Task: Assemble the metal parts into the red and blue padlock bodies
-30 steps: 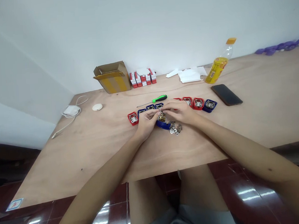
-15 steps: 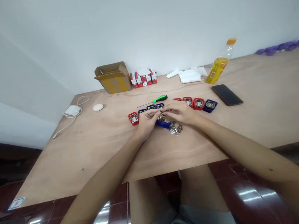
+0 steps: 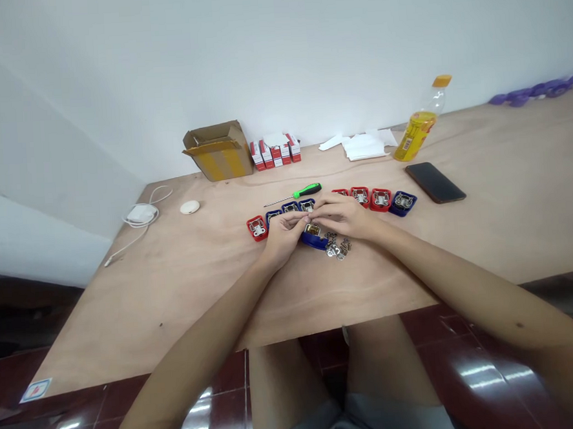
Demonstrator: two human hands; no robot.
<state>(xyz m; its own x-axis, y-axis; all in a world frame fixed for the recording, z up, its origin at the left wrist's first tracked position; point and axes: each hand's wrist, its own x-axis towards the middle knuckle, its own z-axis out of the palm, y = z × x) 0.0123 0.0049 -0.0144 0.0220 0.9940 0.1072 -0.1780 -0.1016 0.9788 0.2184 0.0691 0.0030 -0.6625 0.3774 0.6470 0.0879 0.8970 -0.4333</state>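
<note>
My left hand (image 3: 284,234) and my right hand (image 3: 343,215) meet at their fingertips, thumbs and forefingers pinched together. Between them is a small metal part, now mostly covered by the fingers. Just below the fingertips lies an open blue case (image 3: 314,242) with a gold-coloured inside. Loose small metal pieces (image 3: 338,249) are heaped at its right side. Behind my left hand stand a red case (image 3: 257,228) and several blue cases (image 3: 289,207) with metal fittings. Red cases (image 3: 380,199) and another blue case (image 3: 403,203) sit past my right hand.
A green-handled screwdriver (image 3: 307,190) lies behind the cases. Along the wall are a cardboard box (image 3: 225,160), small red-and-white boxes (image 3: 276,154), white papers (image 3: 366,145) and a bottle (image 3: 415,132). A phone (image 3: 434,181) lies right; a white charger (image 3: 141,213) and round white object (image 3: 189,207) lie left.
My fingertips have closed further over the small metal part, which showed between them before. The blue case and loose pieces stay in place; the view has shifted slightly.
</note>
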